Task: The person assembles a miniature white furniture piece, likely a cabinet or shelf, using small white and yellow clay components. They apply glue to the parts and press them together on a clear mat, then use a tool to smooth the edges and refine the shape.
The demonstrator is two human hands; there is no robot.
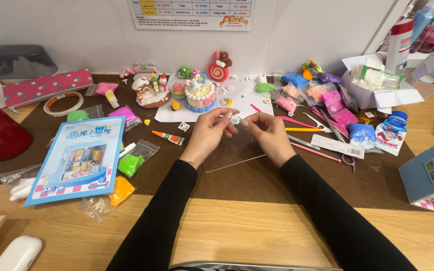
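— So, what are the hands busy with?

— The left hand (pixel 209 131) and the right hand (pixel 268 133) meet over the middle of the brown mat (pixel 277 175), fingertips pinched narrow on a tiny white clay piece (pixel 235 119) held between them. It sits just above the clear plastic sheet (pixel 232 150) lying on the mat.

— Which step would you call it?

— Shaping or fitting a small detail, I'd judge. The piece is too small to tell its form.

— And what is around them?

— Toward the mat's far edge stands a clay cake with a bunny (pixel 199 94) on white paper, with a red swirl candy figure (pixel 219 66) behind it. Pink modelling tools (pixel 315 150) and a glue bottle (pixel 392 131) lie at the right side, bags of coloured clay (pixel 307 93) beyond them. A blue instruction booklet (pixel 79 158) rests at the left edge, with a small glue tube (pixel 168 137) between it and the hands.

— What does the next move call for?

— A light, steady pinch, I think; soft clay would flatten under pressure, and such a small piece could slip from the fingertips.
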